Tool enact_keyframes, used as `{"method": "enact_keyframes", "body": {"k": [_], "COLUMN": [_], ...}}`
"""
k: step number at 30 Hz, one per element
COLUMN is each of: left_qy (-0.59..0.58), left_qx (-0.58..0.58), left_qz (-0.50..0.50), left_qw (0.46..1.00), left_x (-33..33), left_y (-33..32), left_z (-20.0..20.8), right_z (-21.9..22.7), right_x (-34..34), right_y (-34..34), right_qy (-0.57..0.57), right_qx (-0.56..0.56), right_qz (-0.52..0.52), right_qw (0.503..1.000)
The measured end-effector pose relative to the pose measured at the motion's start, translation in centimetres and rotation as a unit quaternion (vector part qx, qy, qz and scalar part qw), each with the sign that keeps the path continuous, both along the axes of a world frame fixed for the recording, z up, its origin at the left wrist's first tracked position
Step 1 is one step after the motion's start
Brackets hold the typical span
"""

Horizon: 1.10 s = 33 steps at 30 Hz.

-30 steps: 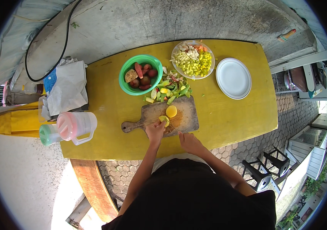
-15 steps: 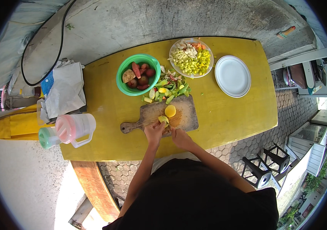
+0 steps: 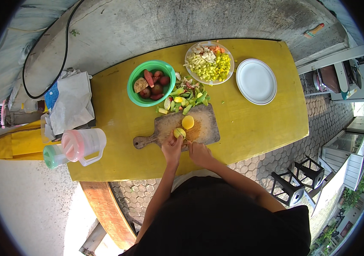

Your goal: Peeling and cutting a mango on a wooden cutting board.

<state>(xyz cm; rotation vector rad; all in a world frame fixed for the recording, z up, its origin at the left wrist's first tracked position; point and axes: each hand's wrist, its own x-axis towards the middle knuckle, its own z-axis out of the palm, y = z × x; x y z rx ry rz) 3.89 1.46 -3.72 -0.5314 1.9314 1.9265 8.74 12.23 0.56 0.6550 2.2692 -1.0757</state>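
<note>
My left hand (image 3: 171, 147) pinches a yellow-green piece of fruit (image 3: 179, 133) above the lower middle of a worn wooden cutting board (image 3: 207, 123). Close beside it, my right hand (image 3: 200, 154) is closed around a knife, its handle covered by my fingers and its thin blade (image 3: 184, 139) hard to see against the fruit. A peeled yellow fruit half (image 3: 188, 123) rests on the board just beyond my left hand. Green and yellow peels with scraps (image 3: 189, 96) lie heaped past the board's far edge.
Beyond the board stand a green bowl (image 3: 130, 91) of reddish-brown fruit, a plate (image 3: 187, 75) of diced fruit and an unfilled white plate (image 3: 256, 81). Lidded plastic pitchers (image 3: 84, 144) and a white bag (image 3: 73, 102) are at the left. Black stools (image 3: 290, 192) stand on the paving at right.
The fruit piece in my left hand has turned, showing a rounder face. Both hands stay nearly in place, and the whole view has shifted slightly.
</note>
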Motion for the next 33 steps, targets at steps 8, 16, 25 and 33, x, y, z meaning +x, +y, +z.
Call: {"method": "enact_keyframes", "body": {"k": [8, 16, 25, 33], "left_qy": [0.141, 0.106, 0.082, 0.108], "left_qx": [-0.185, -0.245, -0.258, -0.175], "left_qz": [-0.109, -0.173, -0.166, -0.085], "left_qw": [0.966, 0.948, 0.948, 0.975], "left_x": [0.2, 0.5, 1.1, 1.2], "left_y": [0.4, 1.0, 1.7, 2.6], "left_z": [-0.7, -0.3, 0.0, 0.8], "right_z": [0.1, -2.4, -4.5, -2.9], "right_x": [0.6, 0.2, 1.3, 3.4], "right_y": [0.2, -0.4, 0.6, 1.2], "right_qy": [0.033, 0.013, 0.071, 0.032], "right_qx": [0.029, 0.035, -0.008, 0.008], "right_qz": [-0.001, -0.011, 0.004, -0.03], "right_qw": [0.999, 0.999, 0.997, 0.999]}}
